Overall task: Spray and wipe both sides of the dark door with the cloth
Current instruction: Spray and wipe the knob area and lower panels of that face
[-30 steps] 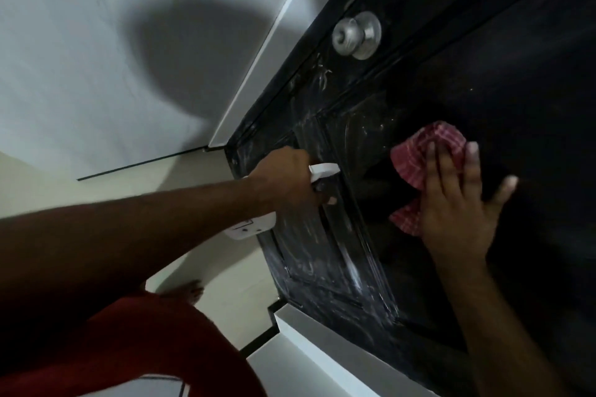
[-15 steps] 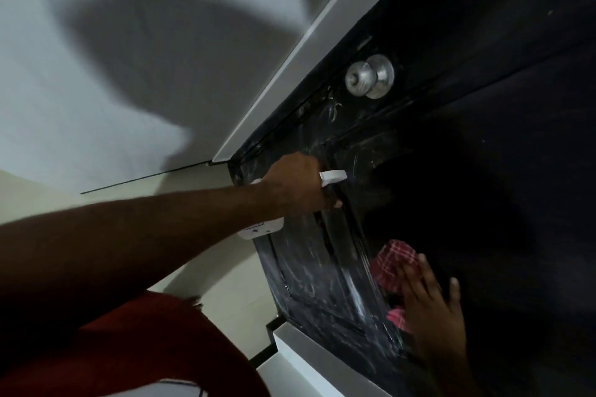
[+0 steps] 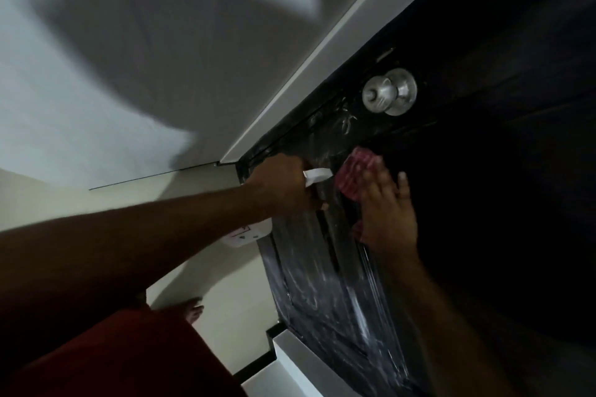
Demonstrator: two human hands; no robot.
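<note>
The soft, limp cloth (image 3: 358, 171) lies flat on the door (image 3: 500, 187) near the knob (image 3: 388, 92), pressed by the right hand (image 3: 387, 216) with straight fingers (a flat palm should stop it bunching or slipping), while the left hand (image 3: 280, 185) grips the bottle (image 3: 317, 175).

I see the door (image 3: 483, 171) as black and glossy with recessed panels. The part nearest me is streaked with whitish wet smears, and the far part is too dark to read. A round silver knob (image 3: 388, 92) sits close to the door's edge. The cloth (image 3: 356, 171) is red-and-white checked, bunched and somewhat blurred. It lies flat against the door just below the knob, under the straight fingers of my right hand (image 3: 387, 213). The spray bottle (image 3: 317, 175) is white. My left hand (image 3: 283, 187) grips it at the neck. Its nozzle almost touches the cloth, and its body hangs below my wrist.
</note>
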